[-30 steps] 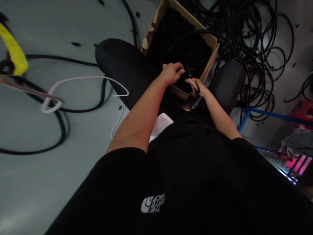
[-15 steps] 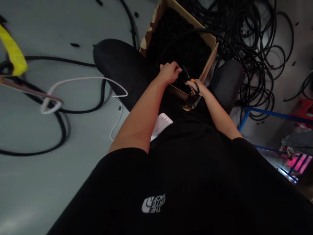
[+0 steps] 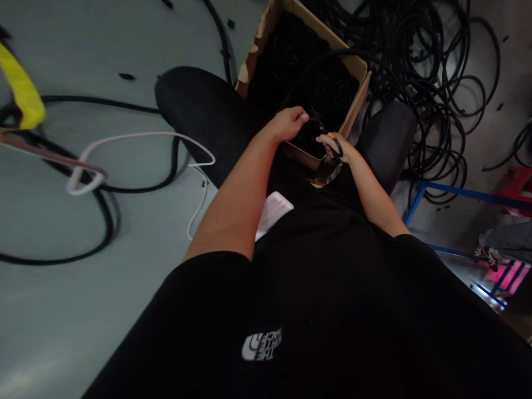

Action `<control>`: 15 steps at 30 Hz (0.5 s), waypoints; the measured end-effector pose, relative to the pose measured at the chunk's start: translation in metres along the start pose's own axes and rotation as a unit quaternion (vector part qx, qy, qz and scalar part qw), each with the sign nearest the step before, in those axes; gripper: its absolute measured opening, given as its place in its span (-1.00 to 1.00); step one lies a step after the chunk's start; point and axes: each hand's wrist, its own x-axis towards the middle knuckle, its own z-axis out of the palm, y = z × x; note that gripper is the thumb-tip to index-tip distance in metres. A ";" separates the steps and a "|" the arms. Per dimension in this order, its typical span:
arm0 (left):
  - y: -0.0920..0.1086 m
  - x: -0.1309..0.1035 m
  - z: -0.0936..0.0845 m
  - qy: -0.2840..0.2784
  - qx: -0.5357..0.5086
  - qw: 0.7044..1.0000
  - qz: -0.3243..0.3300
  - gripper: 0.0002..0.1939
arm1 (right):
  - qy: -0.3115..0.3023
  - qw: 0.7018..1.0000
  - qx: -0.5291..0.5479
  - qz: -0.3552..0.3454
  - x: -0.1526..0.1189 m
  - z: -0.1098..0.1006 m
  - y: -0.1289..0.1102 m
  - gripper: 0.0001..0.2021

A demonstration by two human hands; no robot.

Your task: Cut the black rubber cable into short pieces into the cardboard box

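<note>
The person is seated on the floor (image 3: 137,233) with a cardboard box (image 3: 358,66) between the knees. The box is open at the top and filled with black cable pieces (image 3: 307,61).

Left hand (image 3: 286,123): positioned over the near edge of the box, fingers curled narrow around a black cable (image 3: 328,55) that arcs up across the box interior and out over its far right corner. The exact point of grip is dark and cannot be resolved.

Right hand (image 3: 336,147): positioned at the near right corner of the box, just beside the left hand. It is closed on a pair of scissors (image 3: 328,137) with black finger loops and an orange detail. The dark blades point toward the left hand's fingertips. Whether the blades touch the cable cannot be determined.

Surroundings:
- A large tangle of black cable (image 3: 432,72) lies on the floor beyond the far right side of the box.
- A white cable (image 3: 145,134) loops on the floor to the left of the left knee, over thicker black cable (image 3: 103,221).
- A yellow object (image 3: 22,88) lies at the left edge of the view.
- A white flat item (image 3: 274,209) lies on the floor under the left forearm.
- A blue metal frame (image 3: 457,194) stands at the right, well apart from the box.
</note>
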 end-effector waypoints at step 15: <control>0.011 -0.003 -0.004 0.041 -0.044 0.998 -0.037 -0.44 | 0.081 0.983 -0.126 -0.107 0.000 0.005 0.003 -0.48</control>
